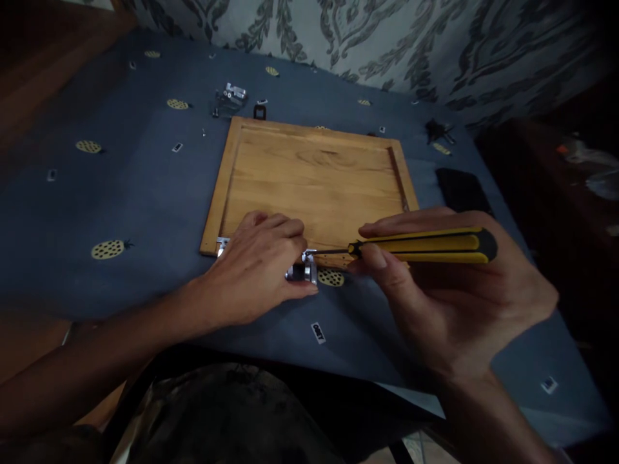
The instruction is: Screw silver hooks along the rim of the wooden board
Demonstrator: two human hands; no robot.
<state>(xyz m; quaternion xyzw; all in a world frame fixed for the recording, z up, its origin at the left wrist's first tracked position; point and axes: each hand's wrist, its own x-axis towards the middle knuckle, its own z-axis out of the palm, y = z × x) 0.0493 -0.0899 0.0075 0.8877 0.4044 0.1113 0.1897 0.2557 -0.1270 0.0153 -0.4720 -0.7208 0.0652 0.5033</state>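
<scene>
A wooden panel (309, 180) with a raised frame lies flat on the table. At its near edge, my left hand (264, 261) is closed on a metal cabinet hinge (309, 274), its thumb against the hinge's near end. Part of that hinge is hidden by the fingers. My right hand (449, 290) grips a screwdriver (425, 246) with a yellow and black handle, held nearly level. The shaft points left and its tip meets the hinge. Another shiny metal piece (222, 245) shows at the panel's near left corner, partly covered by my left hand.
Loose metal hinges (233, 95) lie beyond the panel's far left corner, with a small screw (204, 133) nearby. A dark square ring (260, 112) sits at the far edge. To the right are a black flat object (461, 188) and a dark star-shaped object (439, 131). A blue patterned cloth (145, 193) covers the table.
</scene>
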